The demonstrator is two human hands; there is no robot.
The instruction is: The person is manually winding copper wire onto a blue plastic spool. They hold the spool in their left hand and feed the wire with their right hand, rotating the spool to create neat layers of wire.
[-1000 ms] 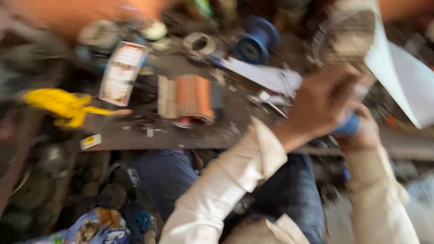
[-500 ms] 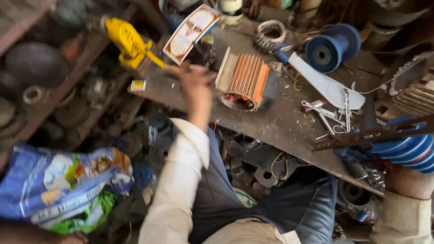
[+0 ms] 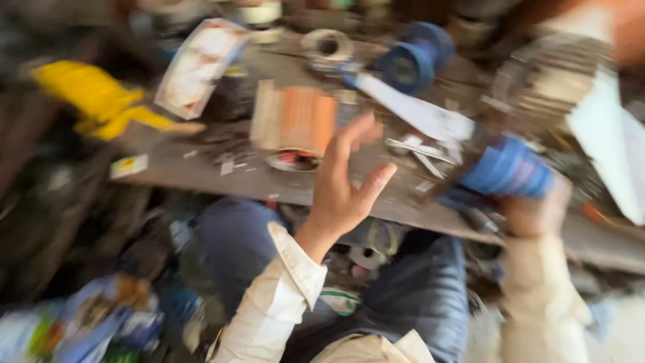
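nearest to the camera are the person's knees in blue trousers and two cream sleeves, and the whole picture is blurred by motion, so small details cannot be read. the left hand (image 3: 342, 181) is raised over the near edge of the grey workbench (image 3: 201, 178), with fingers spread and the palm open, holding nothing; it is just beside the copper-coloured winding block (image 3: 295, 124) but not touching it, as far as i can see. the right hand (image 3: 534, 212) is at the bench edge on the other side, closed around the lower end of a blue ribbed roll (image 3: 510, 168), which leans over the edge of the bench (the fingers themselves are too smeared to count). as a judgement, the work looks at an early or middle point: the roll is already in hand, while the winding block lies untouched on the bench and the free hand has taken nothing yet. further back lie scattered metal scraps, a white paper strip (image 3: 416, 111), a yellow tool (image 3: 94, 101) at the left, a printed card (image 3: 198, 64), and a dark blue spool (image 3: 413, 60) with a metal ring (image 3: 327, 46) next to it.
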